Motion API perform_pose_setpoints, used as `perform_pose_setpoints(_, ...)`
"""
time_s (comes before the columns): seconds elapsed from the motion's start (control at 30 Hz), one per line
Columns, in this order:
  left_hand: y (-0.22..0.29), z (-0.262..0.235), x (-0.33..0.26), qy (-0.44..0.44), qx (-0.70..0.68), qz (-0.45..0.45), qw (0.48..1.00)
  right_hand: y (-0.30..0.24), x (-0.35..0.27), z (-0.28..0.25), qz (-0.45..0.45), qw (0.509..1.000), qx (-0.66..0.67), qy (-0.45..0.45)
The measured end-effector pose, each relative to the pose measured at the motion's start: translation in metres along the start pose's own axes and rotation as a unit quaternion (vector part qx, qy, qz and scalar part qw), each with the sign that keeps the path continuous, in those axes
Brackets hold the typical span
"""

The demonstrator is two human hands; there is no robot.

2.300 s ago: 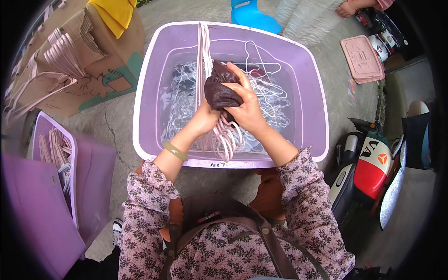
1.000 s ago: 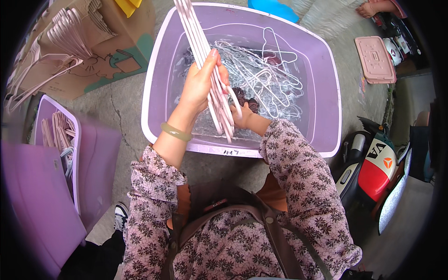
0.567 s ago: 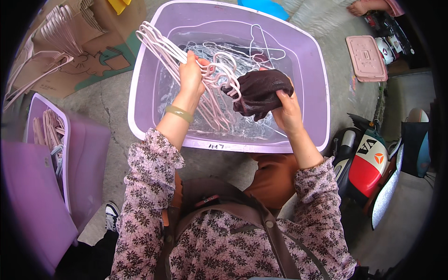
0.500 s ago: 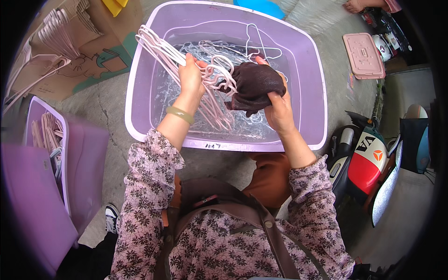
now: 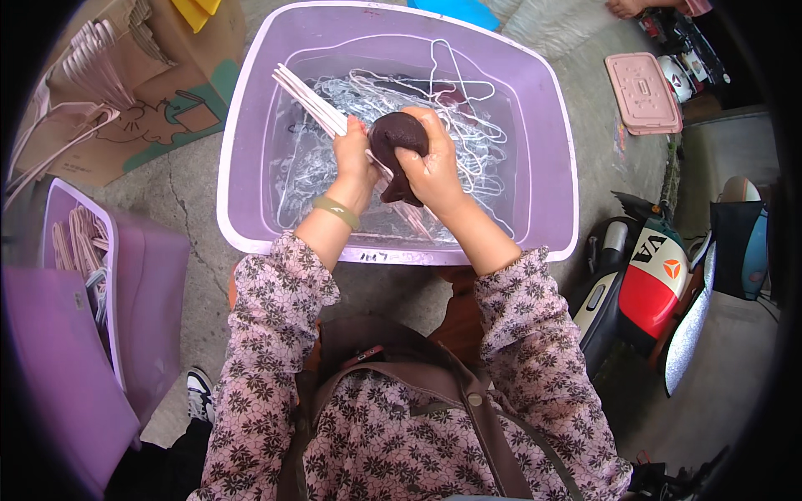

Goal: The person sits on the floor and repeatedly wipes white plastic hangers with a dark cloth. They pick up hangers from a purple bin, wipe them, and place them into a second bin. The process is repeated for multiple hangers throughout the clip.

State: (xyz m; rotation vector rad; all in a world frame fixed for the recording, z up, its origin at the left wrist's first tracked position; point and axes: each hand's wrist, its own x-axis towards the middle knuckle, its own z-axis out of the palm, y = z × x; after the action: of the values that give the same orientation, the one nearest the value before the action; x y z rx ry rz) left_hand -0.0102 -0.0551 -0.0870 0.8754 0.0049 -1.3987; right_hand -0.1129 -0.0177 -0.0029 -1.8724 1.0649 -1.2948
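My left hand [image 5: 355, 159] is closed round a bunch of pale pink hangers [image 5: 309, 98], held at a slant over the purple tub [image 5: 547, 188]. A dark brown cloth [image 5: 399, 138], wet-looking and bunched up, is gripped in my right hand [image 5: 434, 167] and pressed against the hangers beside my left hand. The cloth and my fingers hide the hanger hooks. Below, many white hangers [image 5: 476, 125] lie tangled in water in the tub, one sticking up at the far right. Under the water behind them shows a dark reddish patch.
At the left stand a cardboard box [image 5: 159, 134] with pink hangers [image 5: 100, 58] and a purple bin [image 5: 150, 267] holding more. A pink lid [image 5: 643, 93] lies at the far right, near a red and white scooter [image 5: 656, 284]. Another person's hand [image 5: 625, 8] shows at the top right.
My right hand has brought the brown cloth leftward onto the hangers and wrapped it round them. The hanger bunch has tilted and shifted slightly right and down with my left hand.
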Motion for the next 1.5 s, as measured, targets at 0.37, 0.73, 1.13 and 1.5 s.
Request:
perform_pose_setpoints(0.37, 0.025, 0.006, 0.011, -0.015, -0.014, -0.068, 0.997, 0.032, -0.060, -0.039, -0.038, 0.999, -0.038, -0.007)
perform_pose_setpoints(0.73, 0.027, 0.010, 0.001, 0.053, 0.006, 0.003, 0.999, -0.010, -0.020, -0.031, -0.149, 0.973, -0.164, -0.063)
perform_pose_setpoints(1.13, 0.048, 0.010, 0.007, -0.058, 0.143, 0.087, 0.984, 0.170, -0.086, -0.005, 0.043, 0.758, -0.492, -0.426)
perform_pose_setpoints(1.5, 0.066, 0.026, 0.004, -0.089, 0.085, 0.102, 0.987, 0.113, -0.039, -0.082, 0.316, 0.919, 0.100, -0.214)
